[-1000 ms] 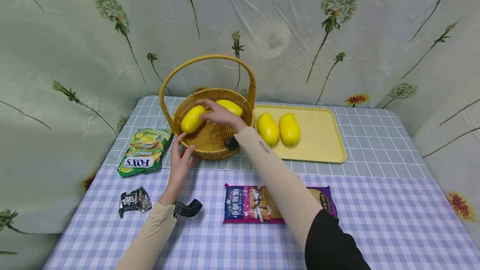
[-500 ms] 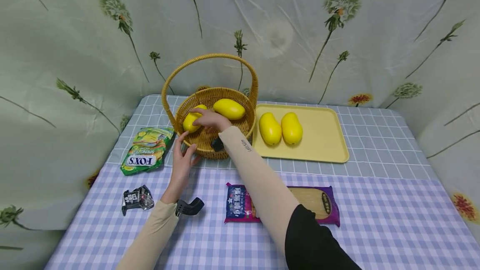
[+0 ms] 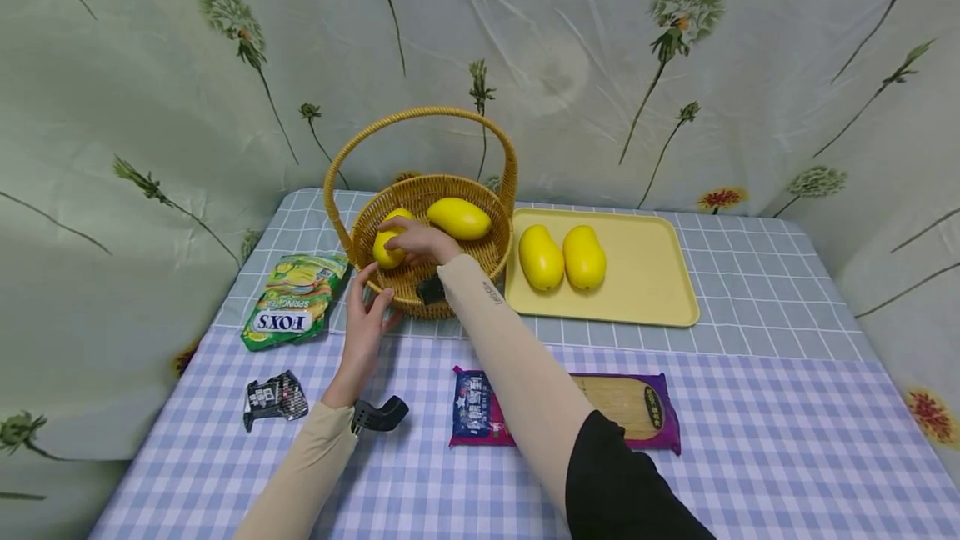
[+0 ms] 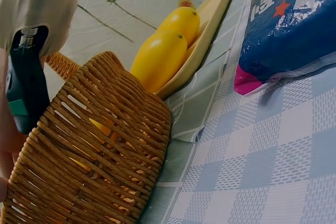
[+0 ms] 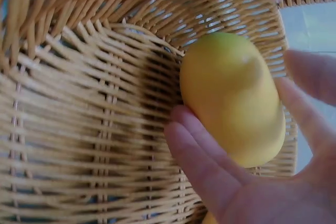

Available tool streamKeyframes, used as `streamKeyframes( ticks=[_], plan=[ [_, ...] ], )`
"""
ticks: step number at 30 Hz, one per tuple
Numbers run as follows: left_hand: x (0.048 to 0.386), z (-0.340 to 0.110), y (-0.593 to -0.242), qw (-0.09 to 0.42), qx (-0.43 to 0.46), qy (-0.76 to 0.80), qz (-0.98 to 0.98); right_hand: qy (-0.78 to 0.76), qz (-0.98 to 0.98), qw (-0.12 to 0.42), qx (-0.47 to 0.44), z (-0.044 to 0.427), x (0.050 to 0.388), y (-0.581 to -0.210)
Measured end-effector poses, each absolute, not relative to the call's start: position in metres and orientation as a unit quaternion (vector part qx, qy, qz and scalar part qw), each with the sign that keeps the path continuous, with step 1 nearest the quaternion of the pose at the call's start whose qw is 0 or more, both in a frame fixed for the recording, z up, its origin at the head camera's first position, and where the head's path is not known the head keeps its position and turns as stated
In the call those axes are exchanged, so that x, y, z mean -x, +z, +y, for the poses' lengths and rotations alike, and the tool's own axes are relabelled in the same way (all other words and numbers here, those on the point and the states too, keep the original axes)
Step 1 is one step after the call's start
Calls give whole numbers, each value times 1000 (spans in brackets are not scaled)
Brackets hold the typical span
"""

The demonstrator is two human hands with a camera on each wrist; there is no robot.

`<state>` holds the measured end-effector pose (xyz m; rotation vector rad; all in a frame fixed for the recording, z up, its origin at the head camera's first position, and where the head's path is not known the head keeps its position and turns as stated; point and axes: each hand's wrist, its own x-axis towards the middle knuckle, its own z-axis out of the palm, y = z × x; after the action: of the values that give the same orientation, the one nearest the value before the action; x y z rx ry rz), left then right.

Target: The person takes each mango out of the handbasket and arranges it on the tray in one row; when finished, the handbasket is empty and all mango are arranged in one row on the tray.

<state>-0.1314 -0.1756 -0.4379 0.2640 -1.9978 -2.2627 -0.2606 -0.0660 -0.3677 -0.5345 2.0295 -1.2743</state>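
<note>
Inside the round wicker basket (image 3: 408, 283), my right hand (image 3: 424, 242) grips a yellow mango (image 3: 388, 250) near the left wall. The right wrist view shows thumb and fingers on either side of this mango (image 5: 233, 103), whose far end is greenish. A second mango (image 3: 459, 218) lies at the basket's back right, untouched. My left hand (image 3: 365, 315) holds the basket's front-left rim, its fingertips on the edge and outer wall. Seen from the left wrist, the basket's woven side (image 4: 94, 150) hides most of what it contains.
Right of the basket, a yellow tray (image 3: 637, 273) bears two mangoes (image 3: 562, 258). A green FOX'S bag (image 3: 294, 302) lies left, a small black wrapper (image 3: 274, 400) nearer. A purple noodle packet (image 3: 630, 407) lies in front, partly under my right arm. The basket's tall handle (image 3: 420, 112) arches above.
My right hand has shifted left and turned the gripped mango from slanted to more upright. The second mango is now fully uncovered. My left hand stays at the rim.
</note>
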Motion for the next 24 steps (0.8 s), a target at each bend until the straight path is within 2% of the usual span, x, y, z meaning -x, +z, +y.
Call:
streamKeyframes(
  ticks=[7, 24],
  plan=[
    [132, -175, -439, 57, -88, -744, -660, -507, 775, 301, 228, -46, 268, -371],
    [132, -175, -441, 58, -94, -744, -659, -526, 724, 301, 328, 44, 280, -349]
  ],
)
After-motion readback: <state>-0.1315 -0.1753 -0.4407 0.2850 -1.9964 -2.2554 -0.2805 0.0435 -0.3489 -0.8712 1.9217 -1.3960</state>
